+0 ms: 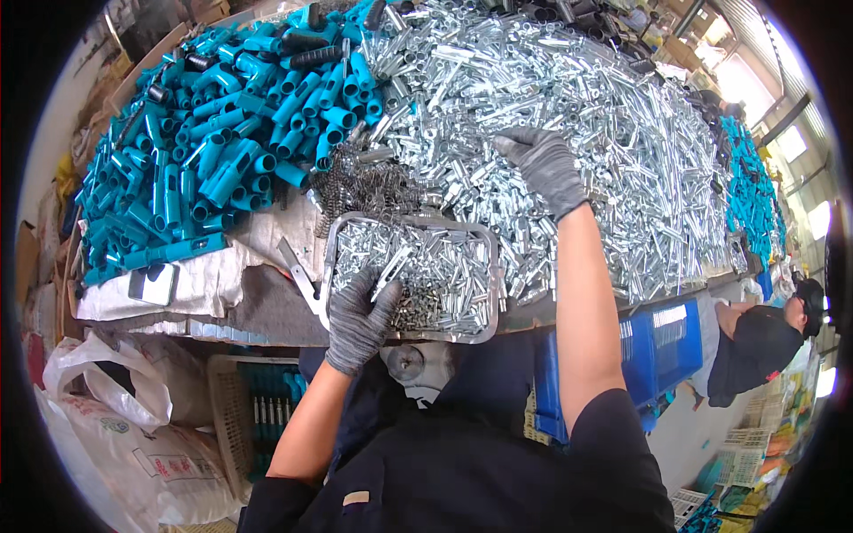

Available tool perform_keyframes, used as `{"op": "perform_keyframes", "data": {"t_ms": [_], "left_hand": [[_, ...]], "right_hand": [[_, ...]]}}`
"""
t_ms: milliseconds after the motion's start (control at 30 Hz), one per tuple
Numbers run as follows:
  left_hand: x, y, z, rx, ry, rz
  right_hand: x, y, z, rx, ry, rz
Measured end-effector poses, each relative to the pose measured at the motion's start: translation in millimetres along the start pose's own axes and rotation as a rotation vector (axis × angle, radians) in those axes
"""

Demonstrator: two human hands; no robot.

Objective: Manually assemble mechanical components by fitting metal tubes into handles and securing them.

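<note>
In a grey knit glove, my left hand (360, 322) is closed around a small silver slotted metal tube (394, 269), above the near left part of a clear plastic tray (491, 266). Small shiny metal parts (453, 258) fill the tray, with darker little pieces near its front. My right hand (544, 167), gloved the same way, reaches out over a wide heap of silver metal tubes and rods (649, 169). Its fingers are drawn together at the heap; whatever they grip is hidden. Between the heaps, behind the tray, lies a tangle of dark coil springs (364, 186).
Teal plastic tubular housings (213, 151) are piled at the left, beside a phone-like flat object (153, 283). A metal strip tool (300, 274) touches the tray's left side. Blue crates (671, 342) and a white sack (133, 453) stand below the table. Another person (755, 346) sits at the right.
</note>
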State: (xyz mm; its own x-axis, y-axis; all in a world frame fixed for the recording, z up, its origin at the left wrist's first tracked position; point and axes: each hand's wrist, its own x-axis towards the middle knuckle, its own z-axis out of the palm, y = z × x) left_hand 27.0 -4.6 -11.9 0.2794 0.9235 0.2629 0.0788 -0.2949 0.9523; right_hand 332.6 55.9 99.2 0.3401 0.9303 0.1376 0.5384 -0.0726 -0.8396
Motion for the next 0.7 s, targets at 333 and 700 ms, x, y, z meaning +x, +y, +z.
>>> {"op": "perform_keyframes", "data": {"t_ms": [333,700], "left_hand": [[1.0,2.0,0.1,-0.008,-0.008,-0.016],[-0.6,4.0,1.5,0.046,0.011,0.005]], "right_hand": [[6.2,10.9,-6.7,-0.062,0.155,0.022],[-6.8,-11.8,-12.0,0.118,0.059,0.027]]}}
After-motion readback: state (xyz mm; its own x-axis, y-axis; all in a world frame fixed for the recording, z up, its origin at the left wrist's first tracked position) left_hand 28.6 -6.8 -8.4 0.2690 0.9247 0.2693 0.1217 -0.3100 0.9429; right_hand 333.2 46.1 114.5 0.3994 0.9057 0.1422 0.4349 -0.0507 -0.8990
